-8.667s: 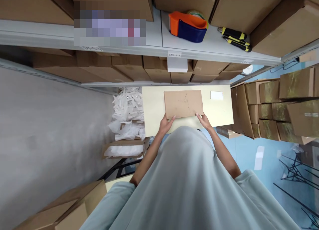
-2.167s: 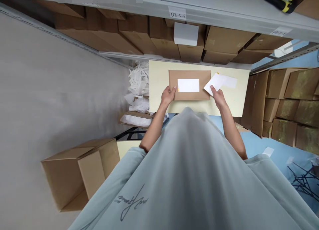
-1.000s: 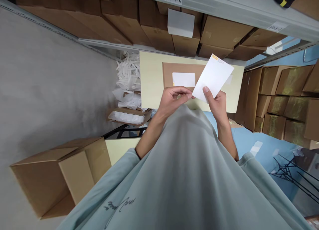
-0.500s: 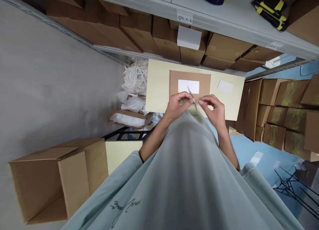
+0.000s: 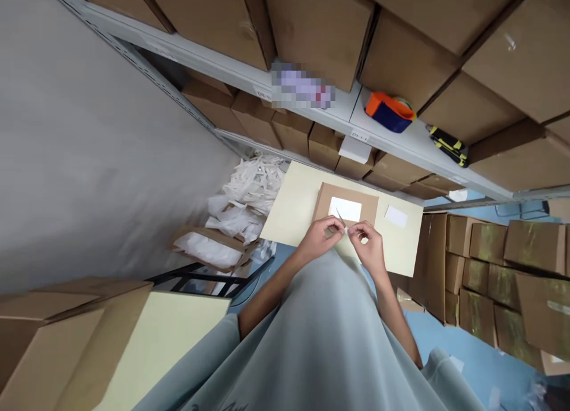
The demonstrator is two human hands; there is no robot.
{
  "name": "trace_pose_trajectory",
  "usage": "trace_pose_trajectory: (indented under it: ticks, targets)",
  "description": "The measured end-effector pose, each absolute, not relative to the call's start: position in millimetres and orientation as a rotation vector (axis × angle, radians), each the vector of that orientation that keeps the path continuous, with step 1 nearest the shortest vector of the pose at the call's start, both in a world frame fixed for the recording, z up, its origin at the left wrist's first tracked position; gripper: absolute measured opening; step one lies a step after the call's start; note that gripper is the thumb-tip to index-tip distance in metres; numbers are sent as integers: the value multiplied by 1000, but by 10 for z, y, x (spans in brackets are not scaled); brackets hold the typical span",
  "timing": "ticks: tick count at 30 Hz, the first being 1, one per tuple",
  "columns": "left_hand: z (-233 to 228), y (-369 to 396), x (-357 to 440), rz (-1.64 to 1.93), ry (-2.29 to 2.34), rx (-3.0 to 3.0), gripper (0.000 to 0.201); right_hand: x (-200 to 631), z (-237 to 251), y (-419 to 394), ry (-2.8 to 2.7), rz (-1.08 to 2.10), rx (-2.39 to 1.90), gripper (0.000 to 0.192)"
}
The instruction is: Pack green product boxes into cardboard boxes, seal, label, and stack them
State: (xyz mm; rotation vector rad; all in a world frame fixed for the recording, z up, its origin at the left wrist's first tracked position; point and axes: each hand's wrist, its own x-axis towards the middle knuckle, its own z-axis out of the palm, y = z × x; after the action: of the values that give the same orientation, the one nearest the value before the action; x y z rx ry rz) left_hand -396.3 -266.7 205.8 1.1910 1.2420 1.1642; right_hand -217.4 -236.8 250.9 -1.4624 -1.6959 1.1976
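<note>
Between my hands is a thin white label (image 5: 341, 217), seen almost edge-on. My left hand (image 5: 321, 236) pinches it between thumb and forefinger. The fingertips of my right hand (image 5: 367, 244) are closed in a pinch at the label's near edge, close against the left fingertips. Just beyond the hands lies a flat brown cardboard box (image 5: 327, 192) with a white rectangular sticker (image 5: 351, 209) on its top. Both hands partly cover the box's near side. To its right, a white paper piece (image 5: 396, 216) lies on the pale yellow table (image 5: 285, 206).
Behind the table runs a metal shelf (image 5: 320, 115) packed with cartons, bearing an orange and blue tape dispenser (image 5: 389, 111) and black-yellow cutters (image 5: 449, 145). White packing scraps (image 5: 256, 179) heap up at left. Cartons (image 5: 485, 262) are stacked at right; an open carton (image 5: 66, 334) stands lower left.
The view has tipped upward, showing more of the shelf. My right hand has come in from a small gap, and its fingertips now meet the label beside my left hand.
</note>
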Motion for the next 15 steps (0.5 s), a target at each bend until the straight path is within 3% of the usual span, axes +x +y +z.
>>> trace_pose_trajectory:
  ticks: [6, 15]
  targets:
    - [1809, -2684, -4321, 1088, 1529, 1200, 6, -2439, 2451, -2356, -1614, 1114, -1523, 18]
    - [1189, -2622, -5616, 712, 2006, 951, 5, -2653, 2533, -2454, -1469, 1147, -1628, 19]
